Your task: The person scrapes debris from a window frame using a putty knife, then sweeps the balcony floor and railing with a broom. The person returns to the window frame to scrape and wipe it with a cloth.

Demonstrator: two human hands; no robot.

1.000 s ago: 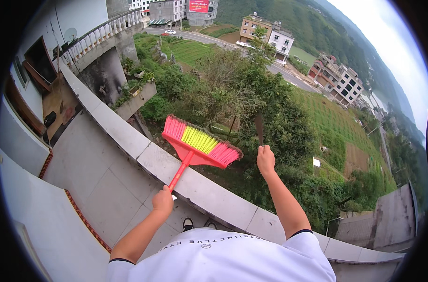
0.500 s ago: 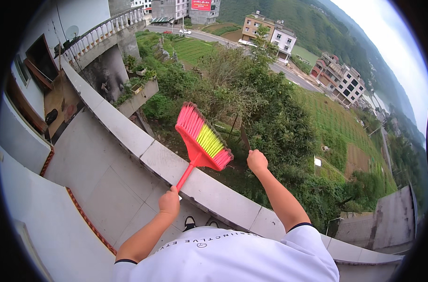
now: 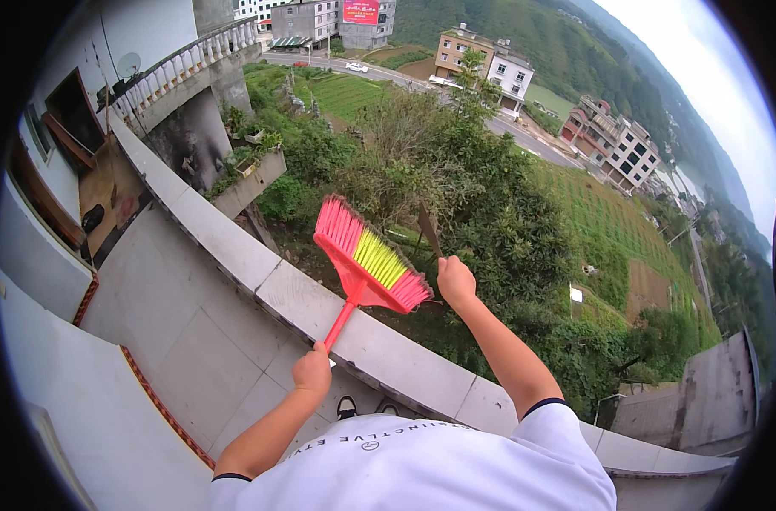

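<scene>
A broom [image 3: 358, 271] with a red head and red and yellow bristles is held out with its bristles up and away from me. My left hand [image 3: 312, 371] is closed around its red handle, just below the head. To the right of the bristles, my right hand [image 3: 456, 279] grips a flat brown blade-like tool [image 3: 428, 228]. The tool points up and slightly left, apart from the bristles. Its exact kind is hard to make out against the trees.
A pale parapet ledge [image 3: 311, 308] curves across in front of me, under the broom. Beyond it the ground drops to trees [image 3: 516, 247] and crop rows. On the left are a tiled walkway [image 3: 192, 332], a white wall [image 3: 81, 366] and an open doorway [image 3: 74, 111].
My right hand has moved left and up, bringing the brown tool nearer the bristles and further into view. The broom and my left hand have shifted slightly to the right and down.
</scene>
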